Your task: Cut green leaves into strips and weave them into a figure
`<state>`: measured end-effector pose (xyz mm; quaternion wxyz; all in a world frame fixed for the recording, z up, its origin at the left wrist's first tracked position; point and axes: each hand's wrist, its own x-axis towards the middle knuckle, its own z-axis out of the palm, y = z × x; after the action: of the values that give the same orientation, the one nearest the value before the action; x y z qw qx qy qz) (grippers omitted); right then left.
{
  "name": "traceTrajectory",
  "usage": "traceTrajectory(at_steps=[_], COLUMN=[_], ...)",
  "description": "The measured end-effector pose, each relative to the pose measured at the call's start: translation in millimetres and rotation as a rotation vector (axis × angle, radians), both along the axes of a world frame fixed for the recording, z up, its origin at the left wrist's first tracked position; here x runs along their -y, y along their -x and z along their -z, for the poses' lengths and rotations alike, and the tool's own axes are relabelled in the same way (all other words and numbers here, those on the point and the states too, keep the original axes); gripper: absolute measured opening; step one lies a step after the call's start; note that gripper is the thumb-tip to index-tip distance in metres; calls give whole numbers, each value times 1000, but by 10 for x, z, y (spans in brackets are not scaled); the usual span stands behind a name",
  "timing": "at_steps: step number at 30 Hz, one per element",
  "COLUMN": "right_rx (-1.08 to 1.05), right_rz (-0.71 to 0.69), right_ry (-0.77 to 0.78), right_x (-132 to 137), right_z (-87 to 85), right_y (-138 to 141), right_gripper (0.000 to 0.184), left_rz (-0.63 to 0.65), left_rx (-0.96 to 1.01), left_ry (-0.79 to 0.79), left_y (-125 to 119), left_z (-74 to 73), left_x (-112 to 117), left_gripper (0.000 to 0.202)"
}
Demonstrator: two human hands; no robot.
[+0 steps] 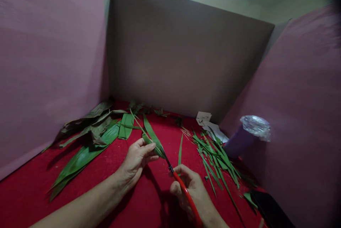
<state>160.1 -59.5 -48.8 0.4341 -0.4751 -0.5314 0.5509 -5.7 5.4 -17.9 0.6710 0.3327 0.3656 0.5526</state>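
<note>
My left hand pinches a long green leaf near its lower end, and the leaf rises away from me over the red cloth. Red-handled scissors are gripped in my right hand, their dark blades reaching up-left to the leaf just beside my left fingers. A single thin green strip lies on the cloth between my hands and the pile at right.
Large green and dried brown leaves lie at left. A heap of cut green strips lies at right, beside a purple cup covered with foil and white paper scraps. A dark phone-like slab sits bottom right. Cardboard walls enclose the area.
</note>
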Motion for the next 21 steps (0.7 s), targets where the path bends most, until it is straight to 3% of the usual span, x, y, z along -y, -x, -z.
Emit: traceTrajectory(at_steps=[5, 11, 18, 21], right_rx=[-64, -102, 144, 156], right_rz=[10, 39, -4, -31], right_ry=[35, 31, -103, -123], right_x=[-10, -22, 19, 36], right_z=[-47, 33, -35, -45], right_y=[49, 57, 17, -1], right_gripper=[53, 54, 60, 61], left_rz=[-10, -8, -8, -3], left_rx=[5, -12, -1, -17], left_ry=[13, 2, -2, -22], left_y=[2, -5, 19, 23], left_z=[-16, -35, 5, 11], left_x=[15, 32, -12, -14], left_gripper=[14, 14, 18, 18])
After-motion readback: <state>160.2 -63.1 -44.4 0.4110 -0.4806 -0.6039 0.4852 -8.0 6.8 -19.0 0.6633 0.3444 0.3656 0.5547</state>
